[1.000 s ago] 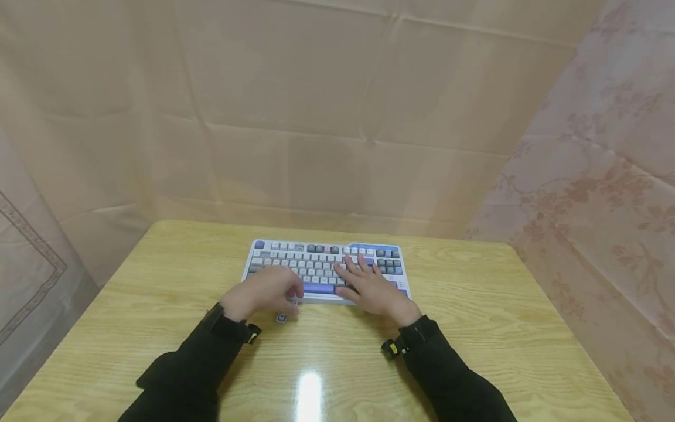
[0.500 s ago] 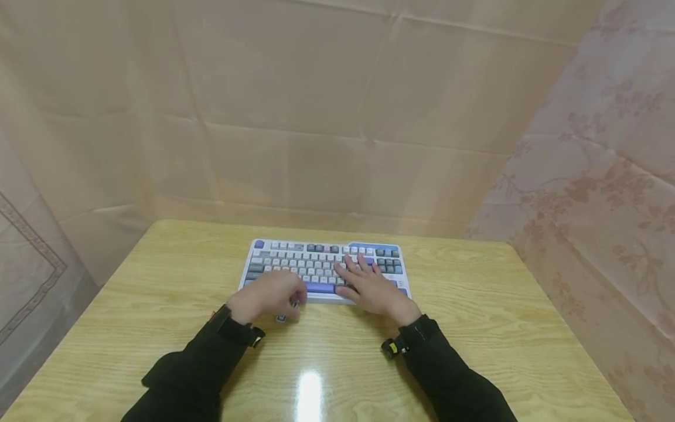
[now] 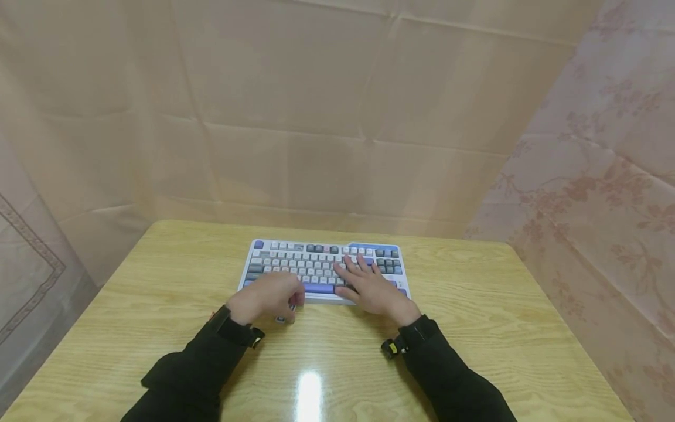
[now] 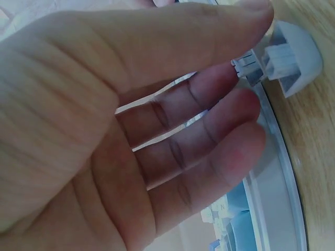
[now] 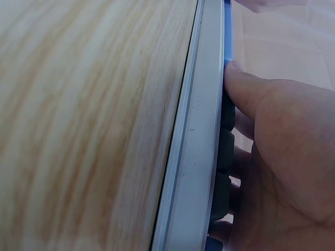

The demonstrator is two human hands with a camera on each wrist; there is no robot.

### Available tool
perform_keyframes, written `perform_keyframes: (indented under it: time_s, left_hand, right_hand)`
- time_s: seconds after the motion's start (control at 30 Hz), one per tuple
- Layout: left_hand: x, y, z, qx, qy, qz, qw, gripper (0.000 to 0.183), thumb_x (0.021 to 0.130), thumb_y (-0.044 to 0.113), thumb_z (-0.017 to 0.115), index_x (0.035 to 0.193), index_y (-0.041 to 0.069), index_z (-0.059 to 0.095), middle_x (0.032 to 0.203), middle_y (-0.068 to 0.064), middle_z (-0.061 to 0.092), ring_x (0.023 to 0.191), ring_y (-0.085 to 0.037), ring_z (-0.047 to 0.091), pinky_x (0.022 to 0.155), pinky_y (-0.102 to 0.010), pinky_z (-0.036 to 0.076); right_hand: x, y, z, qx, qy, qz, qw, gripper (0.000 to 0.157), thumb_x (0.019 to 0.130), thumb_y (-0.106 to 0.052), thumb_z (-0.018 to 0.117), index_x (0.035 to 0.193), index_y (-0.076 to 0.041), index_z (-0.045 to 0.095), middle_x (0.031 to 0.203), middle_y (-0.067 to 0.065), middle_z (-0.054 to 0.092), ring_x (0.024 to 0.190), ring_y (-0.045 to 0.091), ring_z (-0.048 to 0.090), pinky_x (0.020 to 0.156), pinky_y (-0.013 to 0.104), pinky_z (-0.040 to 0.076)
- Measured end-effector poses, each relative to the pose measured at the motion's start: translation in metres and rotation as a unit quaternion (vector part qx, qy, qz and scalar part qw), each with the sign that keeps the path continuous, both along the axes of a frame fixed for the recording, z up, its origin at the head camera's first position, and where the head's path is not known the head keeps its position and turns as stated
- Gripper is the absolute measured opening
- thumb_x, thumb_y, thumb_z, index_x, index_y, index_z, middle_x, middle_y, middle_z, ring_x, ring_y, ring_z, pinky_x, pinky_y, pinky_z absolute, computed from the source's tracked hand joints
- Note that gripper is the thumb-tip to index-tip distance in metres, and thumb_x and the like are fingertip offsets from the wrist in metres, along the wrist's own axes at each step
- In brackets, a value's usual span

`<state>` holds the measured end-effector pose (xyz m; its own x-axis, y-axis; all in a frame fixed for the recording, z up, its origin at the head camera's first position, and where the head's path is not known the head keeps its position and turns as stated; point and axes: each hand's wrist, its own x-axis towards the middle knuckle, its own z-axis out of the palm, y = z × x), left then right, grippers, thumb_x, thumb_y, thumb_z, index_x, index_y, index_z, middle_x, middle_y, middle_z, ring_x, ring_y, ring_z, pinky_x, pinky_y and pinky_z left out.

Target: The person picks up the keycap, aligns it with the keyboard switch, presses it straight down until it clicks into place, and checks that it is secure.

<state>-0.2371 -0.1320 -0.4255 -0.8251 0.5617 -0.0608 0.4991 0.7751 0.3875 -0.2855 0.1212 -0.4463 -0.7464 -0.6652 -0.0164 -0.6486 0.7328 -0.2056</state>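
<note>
A white keyboard [image 3: 316,296] with grey, white and purple keys lies flat at the table's far side. My left hand [image 3: 272,296] bends over its front left edge, and between thumb and index fingertips it pinches a small keycap [image 4: 250,68]. Just beyond the thumb, a second, pale keycap [image 4: 306,60] sits on the tabletop, its hollow underside and stem showing in the left wrist view. With fingers spread, my right hand [image 3: 371,291] rests on the keyboard's right half. Its thumb [image 5: 243,86] touches the end of the purple space bar in the right wrist view.
The light wooden table [image 3: 448,328] runs around the keyboard on every side. A beige cloth [image 3: 327,117] hangs behind it, and a floral cloth [image 3: 606,176] hangs at the right.
My left hand has shifted slightly right, then its thumb and fingertips moved a little left, partly covering the loose keycap on the table. The right hand and keyboard stay where they were.
</note>
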Motion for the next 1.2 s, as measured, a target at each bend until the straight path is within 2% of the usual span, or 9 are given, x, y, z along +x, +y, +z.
perform_keyframes:
  time_s: [0.33, 0.5, 0.8, 0.93, 1.2]
  left_hand:
    - [0.0037, 0.0015, 0.0026, -0.016, -0.008, 0.035, 0.9992, 0.017, 0.065, 0.011, 0.081, 0.079, 0.014, 0.072, 0.071, 0.007, 0.061, 0.063, -0.01, 0.054, 0.061, -0.029, 0.048]
    - [0.006, 0.0034, 0.006, -0.036, -0.007, 0.041, 0.9985, 0.015, 0.066, 0.012, 0.081, 0.077, 0.016, 0.071, 0.068, 0.009, 0.059, 0.063, -0.011, 0.054, 0.062, -0.03, 0.048]
    - [0.0055, 0.0029, 0.0068, -0.037, -0.007, 0.034, 0.9987, 0.013, 0.067, 0.011, 0.08, 0.074, 0.017, 0.07, 0.067, 0.01, 0.058, 0.063, -0.012, 0.053, 0.06, -0.03, 0.047]
    - [0.0047, 0.0014, 0.0069, -0.022, -0.01, 0.028, 0.9993, 0.012, 0.069, 0.01, 0.077, 0.077, 0.017, 0.071, 0.068, 0.009, 0.059, 0.064, -0.012, 0.053, 0.061, -0.03, 0.047]
    - [0.0031, -0.0007, 0.0064, -0.004, 0.008, 0.01, 0.9999, 0.009, 0.076, 0.011, 0.072, 0.083, 0.016, 0.073, 0.07, 0.009, 0.059, 0.064, -0.012, 0.053, 0.061, -0.03, 0.047]
  right_hand:
    - [0.0012, 0.0002, 0.0022, -0.007, -0.01, -0.001, 1.0, 0.061, 0.098, -0.053, 0.034, 0.151, -0.024, 0.024, 0.157, 0.009, 0.014, 0.141, 0.035, 0.004, 0.109, 0.057, 0.006]
    - [0.0008, 0.0006, 0.0012, -0.006, -0.008, 0.0, 1.0, 0.061, 0.098, -0.053, 0.034, 0.151, -0.024, 0.022, 0.157, 0.009, 0.014, 0.141, 0.034, 0.004, 0.109, 0.057, 0.006]
    - [-0.0001, 0.0005, -0.0006, -0.005, -0.004, 0.002, 1.0, 0.061, 0.098, -0.053, 0.033, 0.151, -0.024, 0.023, 0.157, 0.009, 0.014, 0.142, 0.034, 0.004, 0.109, 0.057, 0.006]
    - [0.0009, 0.0004, 0.0012, -0.005, -0.006, 0.001, 1.0, 0.061, 0.098, -0.053, 0.034, 0.151, -0.024, 0.024, 0.157, 0.009, 0.014, 0.142, 0.034, 0.003, 0.109, 0.057, 0.006]
    - [0.0011, 0.0003, 0.0013, -0.007, -0.005, 0.002, 1.0, 0.061, 0.098, -0.052, 0.035, 0.151, -0.022, 0.024, 0.157, 0.009, 0.015, 0.141, 0.035, 0.004, 0.109, 0.057, 0.007]
